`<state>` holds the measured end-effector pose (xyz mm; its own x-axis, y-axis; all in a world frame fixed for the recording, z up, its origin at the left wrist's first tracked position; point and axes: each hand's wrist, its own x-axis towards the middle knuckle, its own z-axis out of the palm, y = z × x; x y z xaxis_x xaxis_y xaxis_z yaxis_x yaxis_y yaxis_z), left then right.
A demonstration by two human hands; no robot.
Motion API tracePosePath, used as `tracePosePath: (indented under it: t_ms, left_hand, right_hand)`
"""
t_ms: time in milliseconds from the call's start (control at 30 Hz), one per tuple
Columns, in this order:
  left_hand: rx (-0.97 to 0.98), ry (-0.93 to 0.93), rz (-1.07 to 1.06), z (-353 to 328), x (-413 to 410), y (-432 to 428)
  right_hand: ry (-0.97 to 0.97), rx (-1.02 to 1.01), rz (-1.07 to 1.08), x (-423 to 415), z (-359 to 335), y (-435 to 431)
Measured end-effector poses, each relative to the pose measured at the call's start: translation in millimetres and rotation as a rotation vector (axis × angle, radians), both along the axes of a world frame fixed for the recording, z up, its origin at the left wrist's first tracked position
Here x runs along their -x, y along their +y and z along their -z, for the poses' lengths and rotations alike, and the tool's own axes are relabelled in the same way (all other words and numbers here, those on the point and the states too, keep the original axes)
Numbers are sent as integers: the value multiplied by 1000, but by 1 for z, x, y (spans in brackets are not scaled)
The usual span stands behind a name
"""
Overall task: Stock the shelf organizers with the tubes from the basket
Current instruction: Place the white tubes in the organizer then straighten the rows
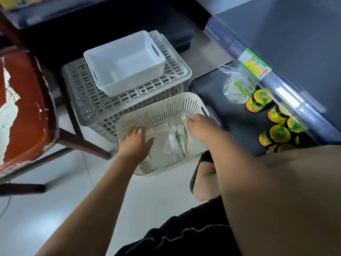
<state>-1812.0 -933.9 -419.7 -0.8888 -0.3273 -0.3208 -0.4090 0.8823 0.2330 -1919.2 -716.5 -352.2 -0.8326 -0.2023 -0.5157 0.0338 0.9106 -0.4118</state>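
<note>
Inside the floor basket (158,104), two hands

We lay our left hand (136,141) flat, fingers spread, on one box (158,129). Our right hand (199,126) pinches one tube (184,119) at the basket's right wall. About three more tubes (174,141) lie between them.

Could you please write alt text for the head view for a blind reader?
A person reaches into a cream basket on the floor: the right hand pinches a white tube, the left hand rests on a box. Behind, a white bin tops a grey crate.
</note>
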Motion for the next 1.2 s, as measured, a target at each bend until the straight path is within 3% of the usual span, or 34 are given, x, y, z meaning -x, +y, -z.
tracePosePath:
  t_ms: [100,200,367,600,700,867,1067,1200]
  left_hand:
    - [-94,-133,-109,30,11,-5]
    - [-264,-196,-371,58,23,-2]
    - [-489,-221,-795,123,37,3]
    - [-287,-357,-967,161,62,24]
    - [-252,-250,-1057,178,66,21]
    - [-464,-64,-1467,178,75,5]
    - [-715,53,-1579,165,58,2]
    - [-783,88,-1603,160,48,3]
  right_hand:
    - [-43,79,39,14,24,-14]
    - [-34,96,4,20,67,-30]
    - [36,-39,-277,18,138,-54]
    - [177,-37,-422,47,215,-93]
    - [164,-42,-416,60,241,-117]
    - [146,-234,-434,57,243,-135]
    - [187,-287,-470,60,235,-143]
    - [207,-245,-651,67,239,-132]
